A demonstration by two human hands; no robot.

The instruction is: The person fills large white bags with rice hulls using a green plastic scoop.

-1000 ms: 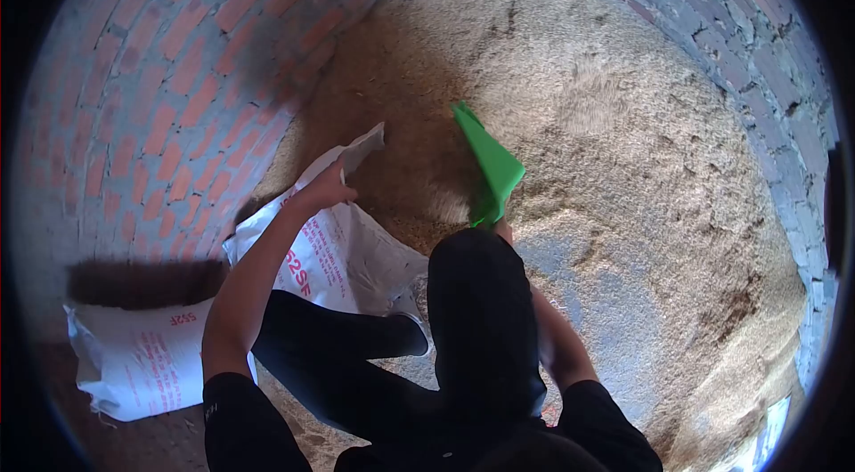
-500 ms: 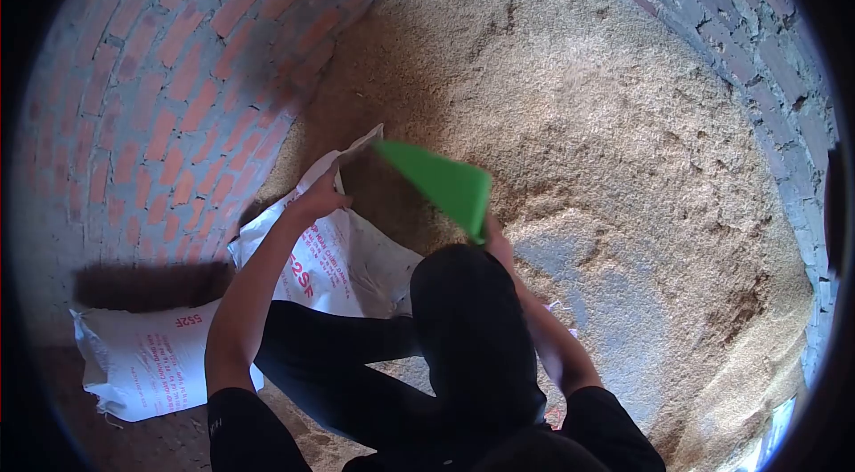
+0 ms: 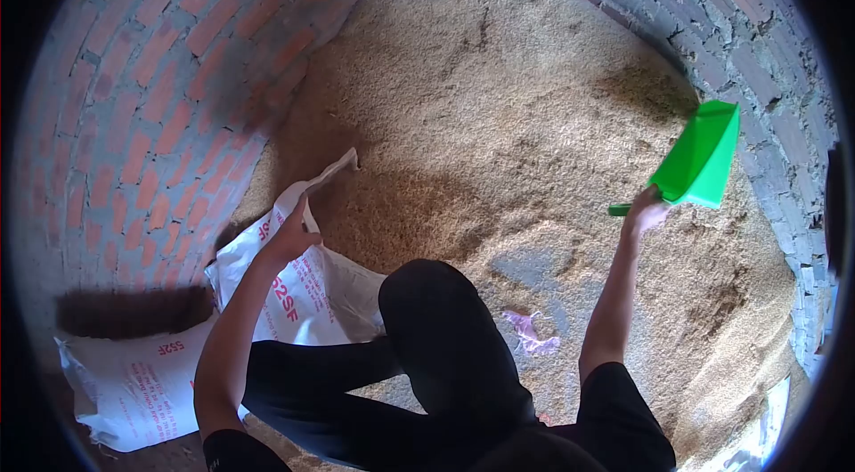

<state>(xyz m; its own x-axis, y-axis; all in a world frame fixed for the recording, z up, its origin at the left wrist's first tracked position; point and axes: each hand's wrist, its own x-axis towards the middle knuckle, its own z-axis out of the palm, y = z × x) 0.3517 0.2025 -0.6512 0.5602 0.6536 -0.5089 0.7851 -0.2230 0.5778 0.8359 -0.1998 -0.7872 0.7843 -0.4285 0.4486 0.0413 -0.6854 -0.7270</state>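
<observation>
My right hand (image 3: 648, 208) is closed round the handle of a green dustpan (image 3: 702, 156), held out to the right over the pile, near the right wall. Whether the pan carries anything cannot be made out. On the other side, my left hand (image 3: 292, 239) grips the upper edge of a white woven sack (image 3: 294, 298) with red print. The sack's mouth is held open toward the pile. A broad heap of tan grain husks (image 3: 534, 116) spreads in front of me. My bent knee (image 3: 432, 303) rises between the two hands.
A second white sack (image 3: 134, 387) lies at the lower left by a dark gap. Brick walls (image 3: 169, 116) curve up at left and right (image 3: 757, 71). A pink scrap (image 3: 531, 334) lies on the husks beside my knee, near a grey bare floor patch (image 3: 525, 267).
My right hand has swung the dustpan from the sack's mouth far to the right. The left hand still holds the sack's edge. The pink scrap has come into fuller view.
</observation>
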